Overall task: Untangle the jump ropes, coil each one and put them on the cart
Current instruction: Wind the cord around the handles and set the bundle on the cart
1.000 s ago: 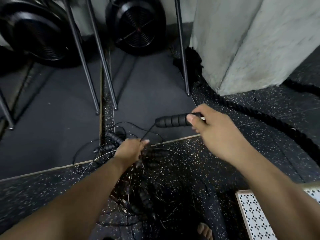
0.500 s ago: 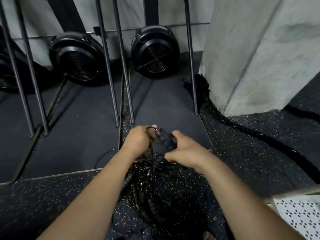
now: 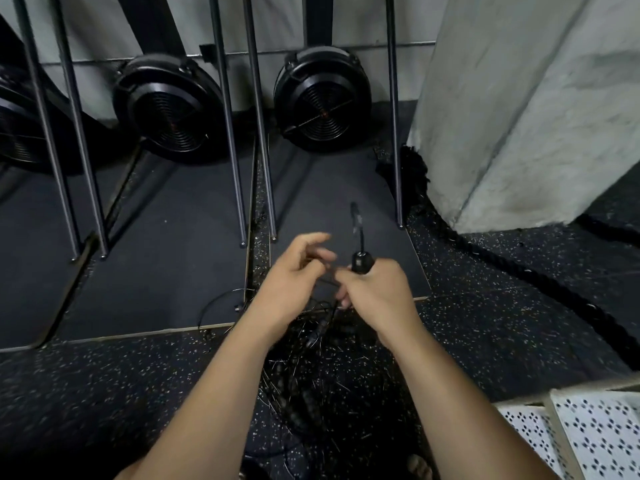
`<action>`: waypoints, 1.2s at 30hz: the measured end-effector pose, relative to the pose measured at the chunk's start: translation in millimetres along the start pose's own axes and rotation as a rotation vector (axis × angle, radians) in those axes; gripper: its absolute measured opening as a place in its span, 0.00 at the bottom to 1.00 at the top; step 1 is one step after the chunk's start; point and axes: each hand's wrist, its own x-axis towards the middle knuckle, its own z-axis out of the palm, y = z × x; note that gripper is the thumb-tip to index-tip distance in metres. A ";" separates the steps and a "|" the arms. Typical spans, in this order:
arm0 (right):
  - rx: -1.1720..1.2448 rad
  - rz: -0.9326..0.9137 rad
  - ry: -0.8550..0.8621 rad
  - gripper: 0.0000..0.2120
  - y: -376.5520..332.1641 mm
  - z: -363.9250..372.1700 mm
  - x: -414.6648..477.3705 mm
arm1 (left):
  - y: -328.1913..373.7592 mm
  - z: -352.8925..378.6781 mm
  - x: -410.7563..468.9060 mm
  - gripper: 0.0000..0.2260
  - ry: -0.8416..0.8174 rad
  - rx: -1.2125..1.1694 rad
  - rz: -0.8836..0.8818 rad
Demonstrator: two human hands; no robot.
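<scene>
R hand: your right hand [image 3: 377, 299], centre frame, is closed round a black handle [image 3: 361, 264]. The handle's top pokes out above the fist, w/ a short cord arcing up to a second dark piece, too blurred to name.
L hand: your left hand [image 3: 294, 275] is just left of it, fingers half-curled and blurred. Can't tell if it pinches a cord or holds nothing.
Ropes: the jump ropes [image 3: 311, 362] are one dark tangle below both hands, lower centre. One thin loop strays left onto the mat [image 3: 166, 265].
Cart: the white perforated panel in the lower right corner is prob. the cart [image 3: 595, 438], well apart from the tangle.
Stage: early untangling, I'd say. Nothing is coiled yet.
Risk 1: yank the handle and the knots likely cinch tighter.
Risk 2: black cords on a dark floor, so you may follow the wrong strand.
Risk 3: a freed end could whip into the metal rods [image 3: 263, 168] or snag the thick rope [image 3: 519, 268] at right.
</scene>
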 end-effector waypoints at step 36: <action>-0.158 -0.099 -0.087 0.02 15.0 17.0 24.2 | -0.9 -14.8 22.0 0.09 0.084 0.313 0.052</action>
